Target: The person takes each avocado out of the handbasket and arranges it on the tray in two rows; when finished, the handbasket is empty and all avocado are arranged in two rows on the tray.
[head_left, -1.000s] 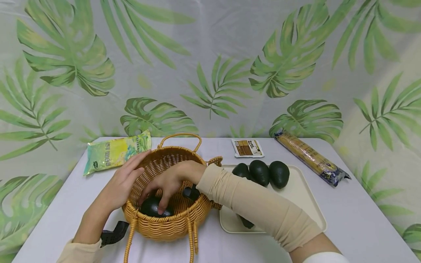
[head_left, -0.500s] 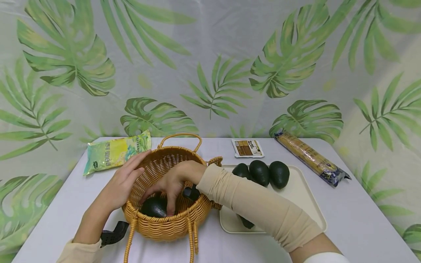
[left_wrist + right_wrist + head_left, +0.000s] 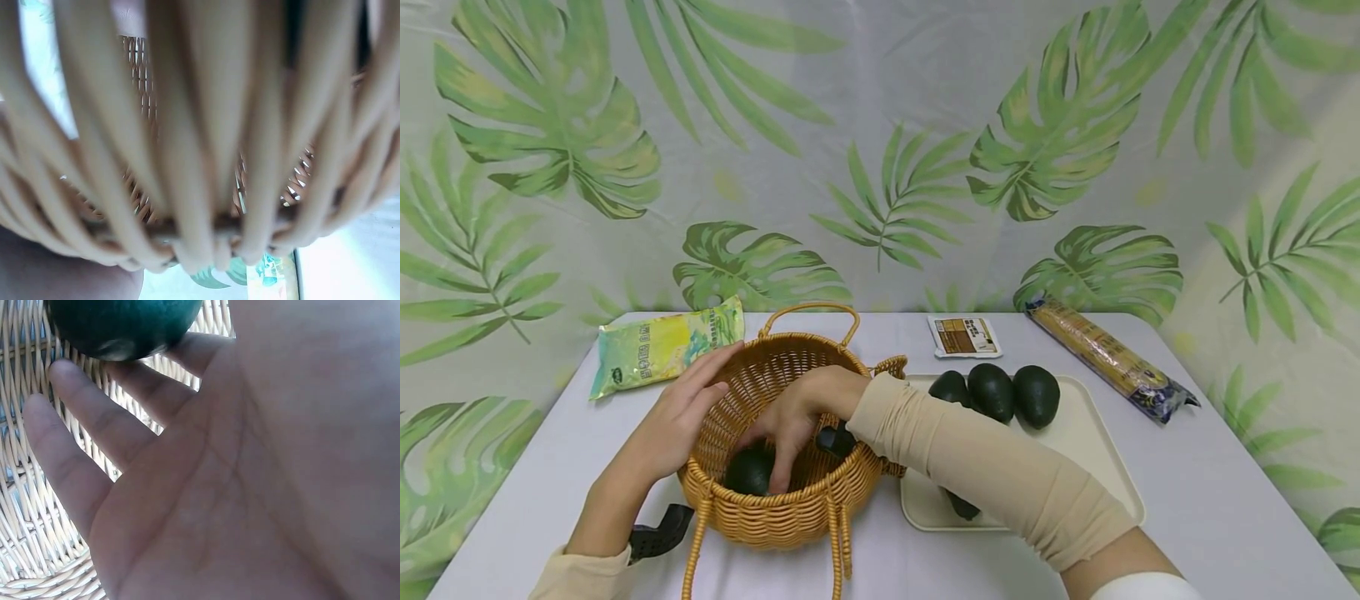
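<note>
A dark green avocado (image 3: 749, 471) lies inside the tan wicker basket (image 3: 782, 525). My right hand (image 3: 793, 417) reaches in from the right, thumb on one side of the avocado and fingers on the other. In the right wrist view the palm (image 3: 181, 481) faces the camera; two fingers stretch out straight, while the others run behind the avocado (image 3: 125, 325), whose upper part is cut off. My left hand (image 3: 673, 417) rests along the left rim with its fingers straight. Blurred wicker bars of the basket (image 3: 206, 112) fill the left wrist view.
Right of the basket is a cream tray (image 3: 1075, 467) with several avocados (image 3: 991, 393), partly hidden by the right forearm. Behind lie a green-yellow packet (image 3: 658, 350), a small brown-white packet (image 3: 966, 337) and a long packaged roll (image 3: 1105, 354). Basket handles (image 3: 837, 533) hang in front.
My right thumb has come off the avocado's top to its right side, and the fingers have shifted a little right. Less of the avocado shows. The left hand stays on the rim.
</note>
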